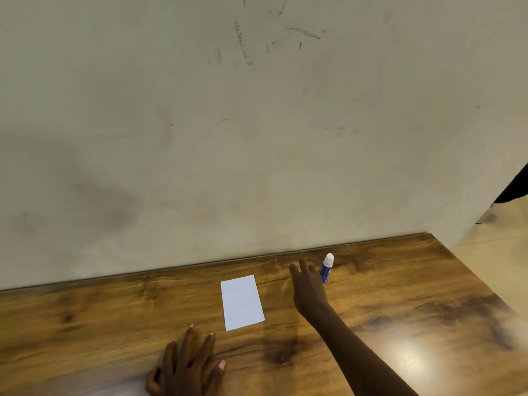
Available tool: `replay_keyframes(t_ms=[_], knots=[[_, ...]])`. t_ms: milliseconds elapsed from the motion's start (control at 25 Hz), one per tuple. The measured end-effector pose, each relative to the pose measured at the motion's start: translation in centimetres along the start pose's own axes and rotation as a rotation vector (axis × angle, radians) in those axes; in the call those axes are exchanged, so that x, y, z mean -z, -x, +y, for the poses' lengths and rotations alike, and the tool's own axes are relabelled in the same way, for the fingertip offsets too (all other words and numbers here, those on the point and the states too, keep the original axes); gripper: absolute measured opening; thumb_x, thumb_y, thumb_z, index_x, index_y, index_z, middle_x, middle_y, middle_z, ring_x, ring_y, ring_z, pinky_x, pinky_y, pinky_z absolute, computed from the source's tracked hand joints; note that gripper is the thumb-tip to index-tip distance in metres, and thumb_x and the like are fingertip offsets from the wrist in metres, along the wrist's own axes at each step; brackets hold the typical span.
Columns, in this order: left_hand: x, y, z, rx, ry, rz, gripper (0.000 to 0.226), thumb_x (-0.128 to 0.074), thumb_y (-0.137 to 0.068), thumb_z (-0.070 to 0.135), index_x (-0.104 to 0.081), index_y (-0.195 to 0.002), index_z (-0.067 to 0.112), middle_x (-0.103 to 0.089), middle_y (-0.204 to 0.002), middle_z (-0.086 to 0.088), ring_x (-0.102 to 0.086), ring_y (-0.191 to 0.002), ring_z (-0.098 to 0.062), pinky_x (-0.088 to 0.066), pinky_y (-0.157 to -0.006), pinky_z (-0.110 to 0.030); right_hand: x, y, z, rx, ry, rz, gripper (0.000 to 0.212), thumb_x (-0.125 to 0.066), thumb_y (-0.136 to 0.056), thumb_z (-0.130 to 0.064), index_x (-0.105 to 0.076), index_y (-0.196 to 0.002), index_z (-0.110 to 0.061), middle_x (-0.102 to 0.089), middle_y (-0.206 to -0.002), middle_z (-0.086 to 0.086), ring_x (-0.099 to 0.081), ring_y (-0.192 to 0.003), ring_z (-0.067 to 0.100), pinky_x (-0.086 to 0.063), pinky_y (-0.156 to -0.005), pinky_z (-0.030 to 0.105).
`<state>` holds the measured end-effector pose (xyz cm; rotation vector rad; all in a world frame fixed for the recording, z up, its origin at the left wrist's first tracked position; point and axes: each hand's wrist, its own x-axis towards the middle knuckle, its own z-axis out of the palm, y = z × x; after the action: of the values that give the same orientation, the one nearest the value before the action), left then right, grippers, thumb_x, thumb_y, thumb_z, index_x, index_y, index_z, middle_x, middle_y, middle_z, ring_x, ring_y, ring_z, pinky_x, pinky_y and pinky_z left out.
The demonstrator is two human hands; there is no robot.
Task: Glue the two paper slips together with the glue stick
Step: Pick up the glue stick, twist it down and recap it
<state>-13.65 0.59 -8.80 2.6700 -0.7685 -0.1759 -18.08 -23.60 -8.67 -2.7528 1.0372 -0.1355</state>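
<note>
A white paper slip [242, 302] lies flat on the wooden table [114, 324], near the middle; I can make out only one sheet. A blue glue stick [327, 267] with a white cap stands upright close to the wall, to the right of the paper. My right hand [308, 287] is stretched out just left of the glue stick, fingers apart, holding nothing. My left hand [188, 367] rests flat on the table near the front edge, fingers spread, just below and left of the paper.
A scuffed pale wall [257, 124] rises straight behind the table's back edge. The table's right edge [480, 281] drops off to a light tiled floor [503, 252]. Something dark [517, 184] shows at the far right edge.
</note>
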Motion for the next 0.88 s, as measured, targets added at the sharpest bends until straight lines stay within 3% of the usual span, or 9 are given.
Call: replay_keyframes(t_ms=[240, 400, 480, 520, 600, 640, 720, 800, 880], knots=[[-0.7, -0.4, -0.4, -0.002, 0.029, 0.009, 0.085, -0.011, -0.069, 0.076, -0.070, -0.101, 0.024, -0.061, -0.124, -0.012, -0.055, -0.108, -0.045, -0.039, -0.085, -0.060, -1.1, 0.3, 0.6, -0.033, -0.016, -0.083, 0.038, -0.052, -0.086, -0.003, -0.043, -0.122, -0.007, -0.044, -0.130, 0.015, -0.050, -0.112, 0.027, -0.046, -0.091, 0.034], [-0.8, -0.5, -0.8, 0.007, 0.112, -0.027, 0.123, 0.017, -0.046, 0.088, -0.062, -0.114, 0.023, -0.047, -0.139, -0.003, -0.039, -0.127, -0.038, -0.028, -0.101, -0.053, -0.9, 0.4, 0.9, -0.021, -0.127, -0.029, 0.037, -0.051, -0.086, -0.003, -0.043, -0.122, -0.008, -0.048, -0.128, 0.014, -0.053, -0.110, 0.025, -0.049, -0.087, 0.031], [-0.8, -0.8, -0.8, -0.032, 0.129, -0.044, 0.138, 0.022, -0.035, 0.089, -0.051, -0.124, 0.015, -0.030, -0.134, 0.045, -0.025, -0.137, -0.031, -0.017, -0.109, -0.046, -0.3, 0.6, 1.0, -0.004, -0.177, 0.029, 0.035, -0.050, -0.087, -0.003, -0.044, -0.121, -0.007, -0.051, -0.125, 0.014, -0.055, -0.105, 0.025, -0.048, -0.080, 0.027], [-0.8, -0.9, -0.7, -0.043, 0.137, -0.063, 0.141, 0.022, -0.032, 0.089, -0.045, -0.128, 0.011, -0.004, -0.120, 0.064, -0.019, -0.139, -0.027, -0.013, -0.112, -0.042, 0.0, 0.8, 1.1, 0.010, -0.203, 0.058, 0.032, -0.049, -0.088, -0.004, -0.045, -0.119, -0.006, -0.053, -0.122, 0.015, -0.056, -0.103, 0.025, -0.046, -0.076, 0.025], [-0.7, -1.1, -0.4, -0.038, 0.139, -0.076, 0.131, 0.011, -0.039, 0.090, -0.041, -0.131, 0.012, 0.026, -0.119, 0.057, -0.015, -0.140, -0.025, -0.011, -0.115, -0.040, 1.0, 1.3, 1.4, 0.040, -0.251, 0.111, 0.026, -0.050, -0.088, -0.006, -0.049, -0.114, -0.004, -0.056, -0.118, 0.015, -0.057, -0.099, 0.025, -0.044, -0.073, 0.025], [-0.7, -1.1, -0.3, -0.027, 0.126, -0.056, 0.118, 0.000, -0.044, 0.084, -0.043, -0.132, 0.018, 0.006, -0.130, 0.055, -0.017, -0.140, -0.026, -0.013, -0.114, -0.042, 1.6, 1.5, 1.7, 0.057, -0.274, 0.141, 0.025, -0.052, -0.087, -0.007, -0.050, -0.112, -0.003, -0.057, -0.117, 0.015, -0.057, -0.098, 0.026, -0.044, -0.074, 0.025], [-0.7, -1.2, 0.8, -0.029, 0.083, -0.012, 0.097, -0.015, -0.053, 0.073, -0.045, -0.130, 0.025, -0.024, -0.150, 0.015, -0.025, -0.136, -0.031, -0.022, -0.111, -0.048, 3.0, 2.0, 2.4, 0.097, -0.321, 0.215, 0.023, -0.055, -0.085, -0.006, -0.054, -0.108, -0.002, -0.059, -0.113, 0.016, -0.058, -0.096, 0.026, -0.042, -0.072, 0.025], [-1.4, -2.2, 3.0, -0.073, 0.179, 0.036, 0.071, -0.048, -0.071, 0.060, -0.051, -0.127, 0.017, -0.038, -0.144, -0.011, -0.035, -0.131, -0.034, -0.027, -0.108, -0.050, 4.5, 2.4, 3.1, 0.133, -0.364, 0.282, 0.022, -0.058, -0.083, -0.008, -0.057, -0.104, -0.003, -0.062, -0.105, 0.016, -0.058, -0.090, 0.027, -0.038, -0.067, 0.024], [-2.0, -3.5, 6.6, -0.074, 0.415, 0.023, 0.057, -0.072, -0.074, 0.031, -0.053, -0.124, 0.010, -0.048, -0.137, -0.014, -0.042, -0.127, -0.030, -0.031, -0.106, -0.045, 6.0, 2.8, 3.9, 0.136, -0.411, 0.325, 0.020, -0.061, -0.081, -0.010, -0.060, -0.101, -0.004, -0.064, -0.098, 0.015, -0.057, -0.084, 0.026, -0.038, -0.064, 0.025]])
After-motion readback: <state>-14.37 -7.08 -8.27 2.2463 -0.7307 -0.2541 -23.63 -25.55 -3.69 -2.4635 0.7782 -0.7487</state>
